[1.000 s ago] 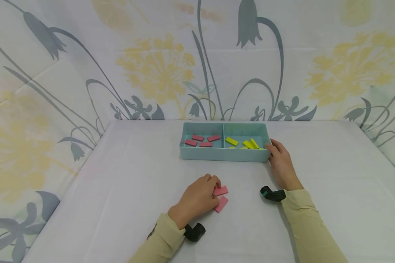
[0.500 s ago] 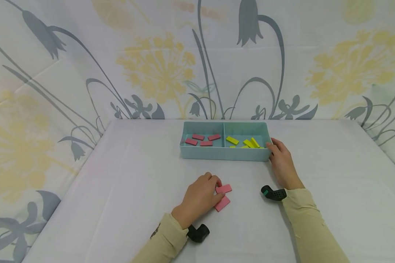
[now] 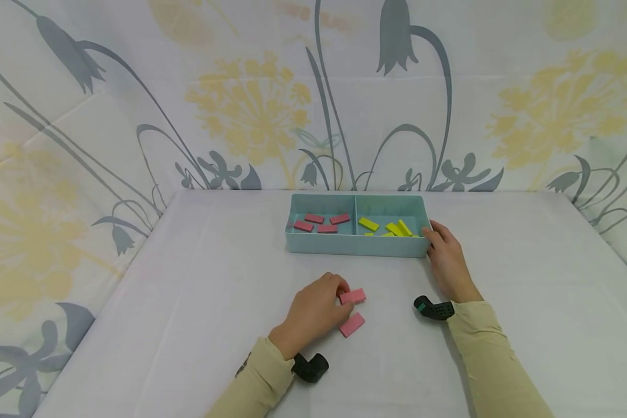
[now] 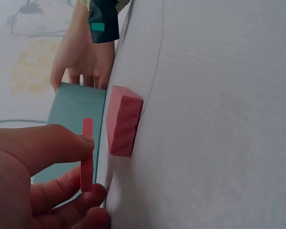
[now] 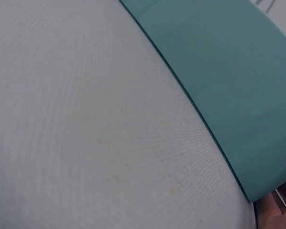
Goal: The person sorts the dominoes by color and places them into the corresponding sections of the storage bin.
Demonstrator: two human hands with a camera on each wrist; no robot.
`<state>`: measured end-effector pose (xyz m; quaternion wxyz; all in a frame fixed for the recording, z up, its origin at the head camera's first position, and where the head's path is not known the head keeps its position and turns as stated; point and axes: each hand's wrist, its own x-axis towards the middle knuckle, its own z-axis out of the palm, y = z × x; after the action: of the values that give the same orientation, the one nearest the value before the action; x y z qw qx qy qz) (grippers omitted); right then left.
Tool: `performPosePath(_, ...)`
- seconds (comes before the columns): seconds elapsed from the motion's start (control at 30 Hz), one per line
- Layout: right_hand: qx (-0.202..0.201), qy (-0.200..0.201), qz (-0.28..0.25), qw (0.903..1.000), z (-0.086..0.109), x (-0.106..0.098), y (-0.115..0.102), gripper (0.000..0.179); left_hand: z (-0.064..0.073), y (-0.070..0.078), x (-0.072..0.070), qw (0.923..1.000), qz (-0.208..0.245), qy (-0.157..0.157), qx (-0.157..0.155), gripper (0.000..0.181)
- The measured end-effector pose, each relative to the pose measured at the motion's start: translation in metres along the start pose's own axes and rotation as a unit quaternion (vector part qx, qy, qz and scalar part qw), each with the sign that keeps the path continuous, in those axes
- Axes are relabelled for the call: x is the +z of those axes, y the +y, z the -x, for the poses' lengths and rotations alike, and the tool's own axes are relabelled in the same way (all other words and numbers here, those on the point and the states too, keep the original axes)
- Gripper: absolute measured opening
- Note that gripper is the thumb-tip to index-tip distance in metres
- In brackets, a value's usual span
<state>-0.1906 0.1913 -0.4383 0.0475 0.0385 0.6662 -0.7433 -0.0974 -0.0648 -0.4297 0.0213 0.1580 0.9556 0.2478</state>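
My left hand (image 3: 313, 313) pinches a flat pink block (image 3: 353, 296) between thumb and fingers; in the left wrist view the held block (image 4: 87, 155) stands on edge, above the tabletop. Just beside it, a second pink block (image 3: 352, 325) lies on the white cloth. At the right end of a pale blue-green two-compartment box (image 3: 355, 245), my right hand (image 3: 449, 261) holds the end wall, thumb at the rim and fingers along the outside. The right wrist view has mostly the box's side (image 5: 229, 86), and only a bit of the hand (image 5: 274, 212) at the corner.
Several pink blocks (image 3: 327, 229) lie in the box's left compartment, several yellow blocks (image 3: 368, 224) in the right, partly hidden by the front wall. A divider (image 3: 355, 215) separates them. Flower-patterned cloth (image 3: 251, 116) hangs behind the table (image 3: 214, 278).
My left hand has drawn one pink block slightly away from the other, and the thumb no longer covers the second block. The right hand and box have stayed in place.
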Motion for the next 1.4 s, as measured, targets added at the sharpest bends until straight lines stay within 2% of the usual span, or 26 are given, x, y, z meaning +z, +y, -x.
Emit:
performPosePath(0.3,0.022,0.016,0.002,0.9996,0.002,0.000,0.002,0.060,-0.003,-0.007,-0.006,0.9990,0.037,0.020,-0.016,0.018)
performPosePath(0.57,0.014,0.018,0.001,0.9997,0.003,0.000,0.002,0.055,-0.017,-0.014,-0.016,0.9958,0.058,0.070,-0.010,0.020)
performPosePath(0.7,0.018,0.019,0.009,0.9996,0.001,0.001,0.003,0.053,-0.022,-0.017,-0.022,0.9916,0.088,0.094,-0.016,0.023)
performPosePath(0.9,0.018,0.021,0.014,0.9995,-0.001,0.002,0.002,0.054,-0.028,-0.022,-0.027,0.9838,0.135,0.112,-0.037,0.023)
performPosePath(1.03,0.015,0.021,0.024,0.9994,0.000,0.002,0.002,0.053,-0.033,-0.023,-0.031,0.9769,0.156,0.142,-0.032,0.024)
performPosePath(1.17,0.011,0.022,0.030,0.9993,0.000,0.002,0.001,0.052,-0.038,-0.021,-0.035,0.9734,0.154,0.168,-0.027,0.029)
performPosePath(1.4,-0.008,0.015,0.032,0.9993,-0.001,0.001,0.003,0.051,-0.049,-0.019,-0.046,0.9775,0.107,0.182,-0.012,0.027)
